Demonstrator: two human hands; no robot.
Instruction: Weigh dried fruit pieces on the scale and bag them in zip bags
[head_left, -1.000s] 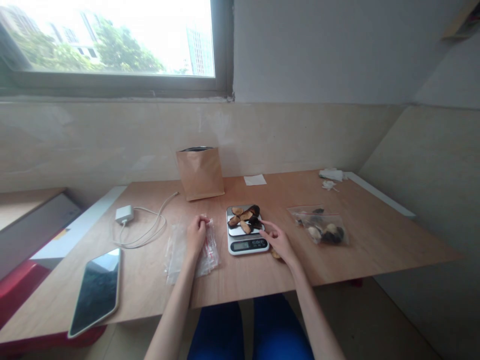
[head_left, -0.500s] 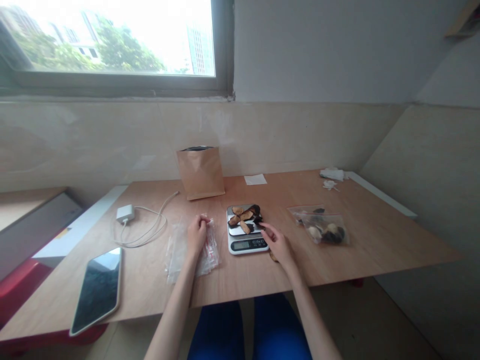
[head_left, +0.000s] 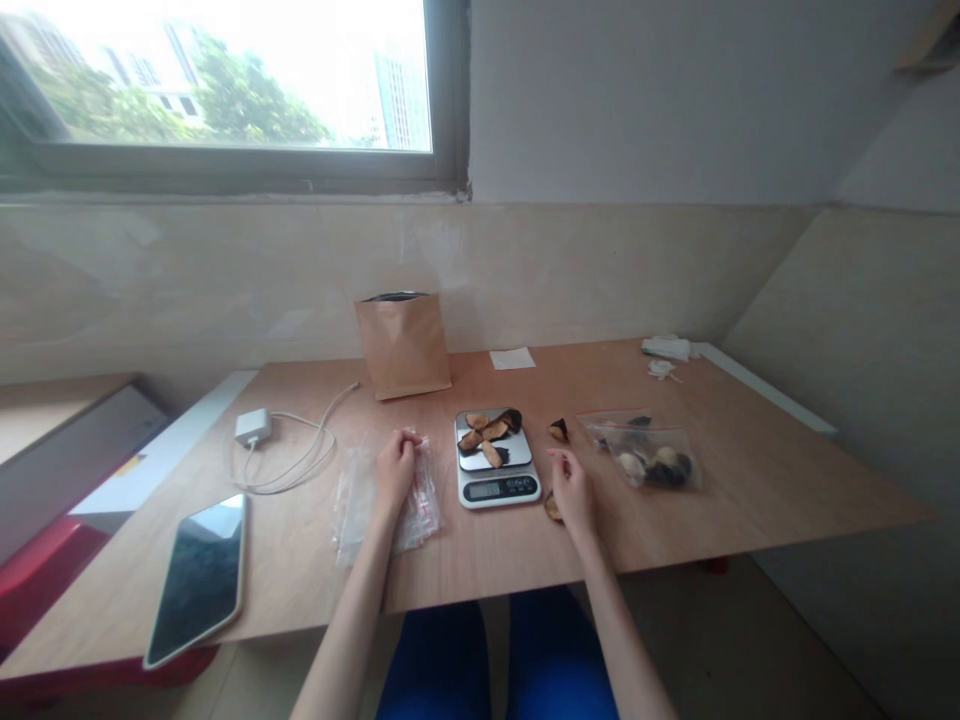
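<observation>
On the kitchen scale point(head_left: 495, 490), a small pile of dark dried slices point(head_left: 486, 432), with the readout too small to read. Right of the scale, the right hand point(head_left: 573, 490), fingers drawn narrow, nothing visible between them, just beside a loose dried piece point(head_left: 553, 508); a second loose dried piece point(head_left: 558, 431) farther back. Farther right, a zip bag point(head_left: 641, 452) with more pieces inside. Left of the scale, the left hand point(head_left: 395, 470), fingers bunched on a clear plastic bag point(head_left: 382, 505), any grip impossible to tell. So far, some pieces out on the scale, others beside it, others in the zip bag.

Left hand point(head_left: 395, 472) curled, right hand point(head_left: 573, 490) loosely open
</observation>
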